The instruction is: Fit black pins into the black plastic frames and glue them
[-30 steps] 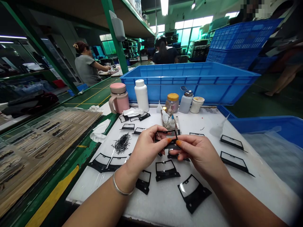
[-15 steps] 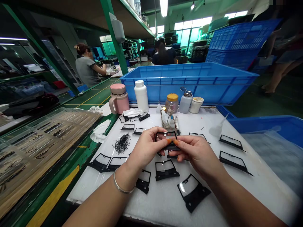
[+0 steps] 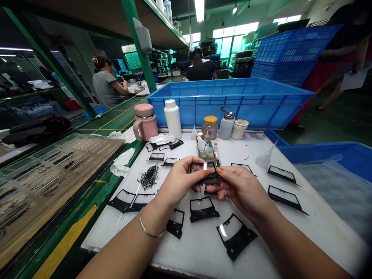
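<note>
Between my hands, above the white work surface, is a black frame with a clear window (image 3: 213, 179). My left hand (image 3: 186, 176) grips its left side, thumb laid across the lower edge. My right hand (image 3: 236, 182) pinches the frame's right edge between thumb and fingers. Similar black frames lie around: one just below my hands (image 3: 204, 213), one nearer me on the right (image 3: 236, 238), and a pair at the left (image 3: 123, 201). A heap of thin black strips (image 3: 148, 177) lies left of my left hand.
Behind my hands stand a small box of bottles (image 3: 207, 157), a pink mug (image 3: 147, 126), a white bottle (image 3: 173, 120) and several jars. A large blue crate (image 3: 226, 106) borders the back. Another blue bin (image 3: 345, 153) with plastic film is at right. Co-workers are beyond.
My right thumb has shifted from the frame's front face toward its right edge, and more of the lower border shows. A person at the far right has moved; a white sheet now shows there.
</note>
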Demonstrator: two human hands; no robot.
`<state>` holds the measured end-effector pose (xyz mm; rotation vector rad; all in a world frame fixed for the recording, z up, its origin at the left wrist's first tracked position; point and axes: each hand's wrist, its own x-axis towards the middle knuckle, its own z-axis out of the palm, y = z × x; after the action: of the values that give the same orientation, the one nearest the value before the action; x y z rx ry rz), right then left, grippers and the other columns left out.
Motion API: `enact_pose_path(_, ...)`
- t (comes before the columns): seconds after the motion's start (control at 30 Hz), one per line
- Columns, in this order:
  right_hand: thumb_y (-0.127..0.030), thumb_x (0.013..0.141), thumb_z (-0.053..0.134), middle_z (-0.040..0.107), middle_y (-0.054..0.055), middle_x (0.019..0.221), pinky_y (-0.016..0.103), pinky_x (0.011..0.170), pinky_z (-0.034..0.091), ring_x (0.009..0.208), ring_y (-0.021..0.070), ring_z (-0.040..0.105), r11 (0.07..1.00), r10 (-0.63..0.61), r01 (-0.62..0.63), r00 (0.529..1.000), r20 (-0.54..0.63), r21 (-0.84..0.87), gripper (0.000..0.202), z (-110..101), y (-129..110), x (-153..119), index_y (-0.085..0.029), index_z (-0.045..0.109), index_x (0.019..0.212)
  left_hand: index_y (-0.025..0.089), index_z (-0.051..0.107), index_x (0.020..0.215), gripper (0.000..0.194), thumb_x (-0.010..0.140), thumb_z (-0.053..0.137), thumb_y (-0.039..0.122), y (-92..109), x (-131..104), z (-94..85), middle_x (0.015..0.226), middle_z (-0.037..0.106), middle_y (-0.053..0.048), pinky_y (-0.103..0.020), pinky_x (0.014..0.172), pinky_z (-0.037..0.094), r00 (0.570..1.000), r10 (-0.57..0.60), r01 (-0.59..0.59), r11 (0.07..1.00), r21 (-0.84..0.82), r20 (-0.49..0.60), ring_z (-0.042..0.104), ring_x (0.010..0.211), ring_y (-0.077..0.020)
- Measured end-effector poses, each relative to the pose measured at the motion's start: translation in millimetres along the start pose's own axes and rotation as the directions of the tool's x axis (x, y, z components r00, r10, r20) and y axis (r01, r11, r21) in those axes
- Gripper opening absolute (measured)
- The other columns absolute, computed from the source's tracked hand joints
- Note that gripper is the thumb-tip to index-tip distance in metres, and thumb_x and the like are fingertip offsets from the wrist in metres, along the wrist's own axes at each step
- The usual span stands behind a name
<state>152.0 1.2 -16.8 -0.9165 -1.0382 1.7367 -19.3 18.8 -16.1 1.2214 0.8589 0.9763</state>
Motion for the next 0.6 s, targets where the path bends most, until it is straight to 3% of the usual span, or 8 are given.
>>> enact_pose_path(0.33, -0.035, 0.082, 0.068, 0.075, 0.015, 0.082, 0.013, 0.045, 0.048, 0.07, 0.0185, 0.073, 0.999, 0.03, -0.03, 1.0, 0.007, 0.034, 0.028, -1.5, -0.4, 0.0, -0.01, 0.073, 0.093, 0.016, 0.059, 0.105, 0.031, 0.079, 0.07, 0.03, -0.9, -0.1, 0.5, 0.085, 0.062, -0.003, -0.016, 0.045, 0.042, 0.998, -0.056, 0.056, 0.998, -0.019, -0.012, 0.053, 0.051, -0.0054)
enact_pose_path(0.6, -0.04, 0.075, 0.072, 0.072, 0.011, 0.071, 0.013, 0.041, 0.045, 0.061, 0.0162, 0.071, 1.0, -0.022, 0.022, 1.0, 0.0, 0.015, 0.035, -0.5, 2.8, 3.0, -0.009, 0.074, 0.089, 0.019, 0.054, 0.112, 0.04, 0.082, 0.066, 0.043, 0.3, 1.3, 3.5, 0.068, 0.056, 0.003, -0.017, 0.044, 0.039, 0.995, -0.096, 0.098, 0.987, 0.126, -0.025, 0.051, 0.048, -0.0077)
